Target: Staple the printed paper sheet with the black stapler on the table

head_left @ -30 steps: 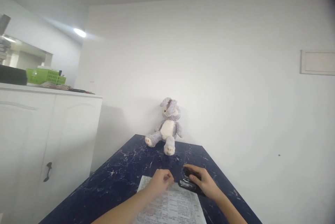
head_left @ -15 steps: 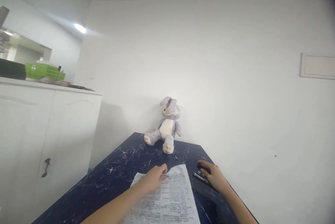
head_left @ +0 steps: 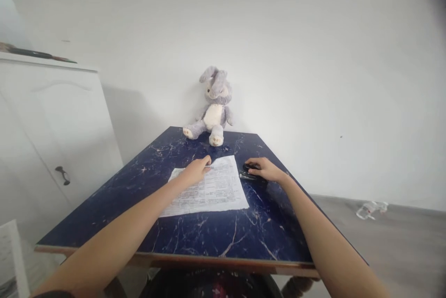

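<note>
A printed sheet of paper (head_left: pixel 223 191) lies on the dark blue marbled table (head_left: pixel 230 237). My left hand (head_left: pixel 198 170) is closed on the far edge of the paper, where the sheet is slightly raised and creased. To the right of the paper, my right hand (head_left: pixel 266 169) is wrapped over a black stapler (head_left: pixel 248 175), which rests on the table with its front end pointing left toward the sheet. My palm and fingers hide the back of the stapler. A small gap of tabletop shows between stapler and paper.
A grey plush rabbit (head_left: pixel 215 109) sits at the table's far end against the white wall. A white cabinet (head_left: pixel 66 121) stands on the left with a long dark item on top. Clear plastic (head_left: pixel 371 209) lies on the floor at right.
The camera has tilted down, bringing the table's near edge and the floor into view. Both hands keep their holds on the paper and the stapler.
</note>
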